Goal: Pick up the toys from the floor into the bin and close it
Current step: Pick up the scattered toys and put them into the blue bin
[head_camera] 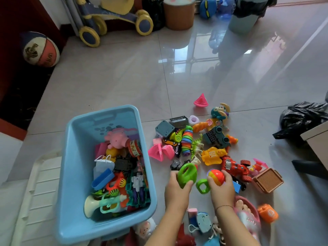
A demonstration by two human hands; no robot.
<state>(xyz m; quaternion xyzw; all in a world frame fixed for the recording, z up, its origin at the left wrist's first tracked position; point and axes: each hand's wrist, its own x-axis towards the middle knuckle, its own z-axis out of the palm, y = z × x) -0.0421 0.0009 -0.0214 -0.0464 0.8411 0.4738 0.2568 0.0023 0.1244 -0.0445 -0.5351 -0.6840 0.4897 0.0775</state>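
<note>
A light blue plastic bin stands open on the floor at the left, about half full of toys, among them a pink pig and a white trumpet. My left hand grips a green toy watering can just right of the bin. My right hand holds a red, yellow and white ball. A green ring-shaped piece lies between my hands. A pile of toys spreads beyond them, with a rainbow slug, a yellow toy phone and a red car.
The bin's white lid lies flat at the bin's left. A brown toy basket, an orange toy and my slippered foot are at the right. A basketball and ride-on toy stand at the back; a black bag lies right.
</note>
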